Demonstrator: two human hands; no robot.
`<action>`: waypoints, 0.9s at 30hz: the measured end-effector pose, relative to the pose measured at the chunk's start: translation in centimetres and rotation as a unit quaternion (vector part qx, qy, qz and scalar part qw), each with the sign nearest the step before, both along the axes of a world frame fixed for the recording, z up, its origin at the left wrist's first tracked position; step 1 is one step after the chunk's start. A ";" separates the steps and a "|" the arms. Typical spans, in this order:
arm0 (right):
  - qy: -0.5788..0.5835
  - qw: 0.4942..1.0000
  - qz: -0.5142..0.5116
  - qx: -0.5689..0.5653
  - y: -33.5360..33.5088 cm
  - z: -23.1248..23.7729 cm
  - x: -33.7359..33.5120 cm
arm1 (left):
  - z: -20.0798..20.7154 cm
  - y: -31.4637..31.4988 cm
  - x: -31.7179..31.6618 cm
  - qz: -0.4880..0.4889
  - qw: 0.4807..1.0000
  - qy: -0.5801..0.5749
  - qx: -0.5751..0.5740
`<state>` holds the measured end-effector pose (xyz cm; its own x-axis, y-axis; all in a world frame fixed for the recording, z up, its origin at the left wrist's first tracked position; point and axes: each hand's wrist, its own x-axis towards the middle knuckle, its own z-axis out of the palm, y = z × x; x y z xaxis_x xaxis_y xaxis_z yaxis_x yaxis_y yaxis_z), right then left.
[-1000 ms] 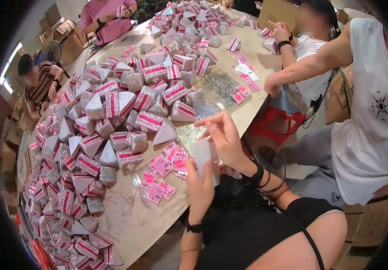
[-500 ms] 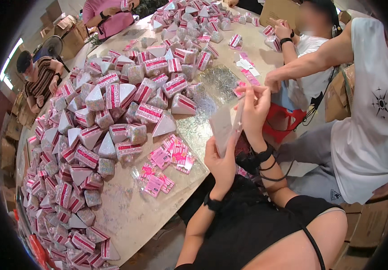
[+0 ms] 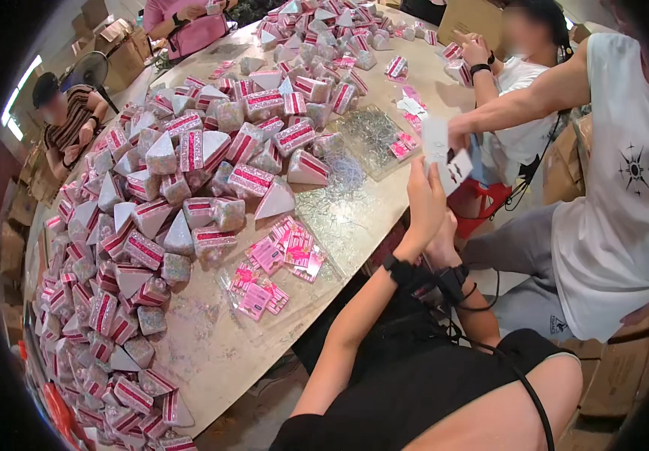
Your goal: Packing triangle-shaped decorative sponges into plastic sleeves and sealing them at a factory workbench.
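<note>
My left hand point(image 3: 425, 201) is raised beyond the table's near right edge, its fingers closed on white cards. One pale card point(image 3: 436, 140) stands upright above the fingertips. Beside it a second white card point(image 3: 457, 172) with dark slots or marks is tilted to the right. My right hand point(image 3: 443, 242) is close against the left one and mostly behind it, so its fingers are hidden. To the left of my hands, several pink printed cards point(image 3: 266, 255) lie on a clear plastic sheet or tray point(image 3: 317, 289) on the table point(image 3: 219, 368).
A big heap of glittery cake-slice shapes point(image 3: 144, 252) in white and pink covers the table's left and far side. Clear plastic strands point(image 3: 343, 171) lie near the middle. A co-worker's arm point(image 3: 520, 105) reaches in at right, by a red stool point(image 3: 482, 207). Other people work around the table.
My left hand has moved up and right, and the right hand has dropped behind it. The white cards have shifted to the right and now stand fanned apart.
</note>
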<state>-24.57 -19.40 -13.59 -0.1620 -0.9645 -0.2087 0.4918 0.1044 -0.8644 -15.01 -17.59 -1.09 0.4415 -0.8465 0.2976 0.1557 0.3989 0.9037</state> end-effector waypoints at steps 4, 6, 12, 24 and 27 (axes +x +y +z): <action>-0.009 0.999 -0.001 0.054 2.1 2.4 -0.5 | -1.9 -7.6 0.1 0.178 0.979 -0.096 -0.018; 0.002 0.999 -0.025 0.037 3.1 4.7 -0.7 | -0.6 -10.7 -0.2 0.209 0.974 -0.087 -0.024; 0.013 0.996 -0.077 -0.044 5.9 6.0 -7.2 | -3.1 -15.3 -1.2 0.158 0.967 -0.195 -0.035; 0.115 0.971 -0.203 -0.061 11.7 8.8 -12.1 | -8.1 -21.1 -0.9 0.266 0.787 -0.554 0.052; 0.110 0.977 -0.160 -0.088 8.6 9.0 -10.5 | -10.6 -23.0 1.8 0.213 0.788 -0.573 0.071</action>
